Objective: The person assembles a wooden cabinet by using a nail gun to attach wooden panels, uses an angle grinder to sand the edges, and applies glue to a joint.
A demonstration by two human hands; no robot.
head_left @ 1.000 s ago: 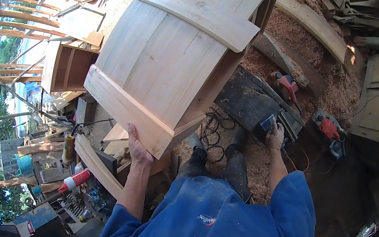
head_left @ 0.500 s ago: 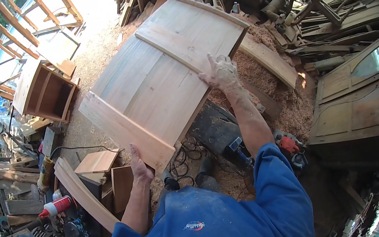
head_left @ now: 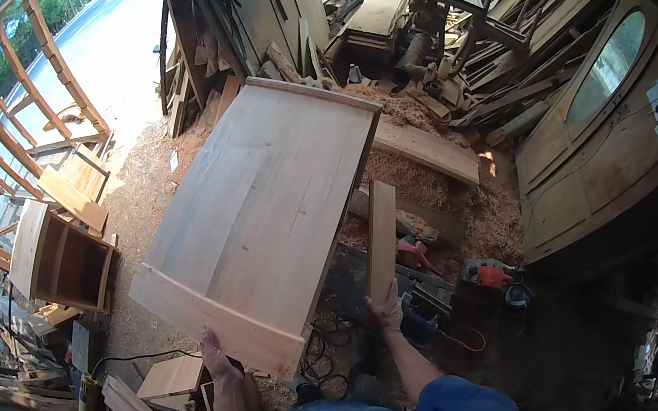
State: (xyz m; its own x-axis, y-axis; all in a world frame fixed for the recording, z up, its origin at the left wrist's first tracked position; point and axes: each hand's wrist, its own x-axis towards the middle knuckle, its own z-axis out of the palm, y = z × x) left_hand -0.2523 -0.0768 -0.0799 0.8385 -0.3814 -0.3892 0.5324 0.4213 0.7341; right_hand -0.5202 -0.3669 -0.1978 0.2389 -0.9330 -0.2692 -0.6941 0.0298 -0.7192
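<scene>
A large pale wooden panel, with a raised strip at its near and far ends, stretches away in front of me. My left hand grips its near edge, the thumb showing on top and the other fingers partly hidden beneath. To the right of the panel, my right hand holds the lower end of a narrow wooden board, which points away from me.
A small open wooden cabinet stands at left. Beyond the panel are stacked planks and a machine. On the right, a red power tool lies near a wooden door with an oval pane. Shavings and cords cover the floor.
The narrow board that lay across the panel is lifted off and now at its right, in my right hand. My left hand stays at the panel's near edge. The view has shifted.
</scene>
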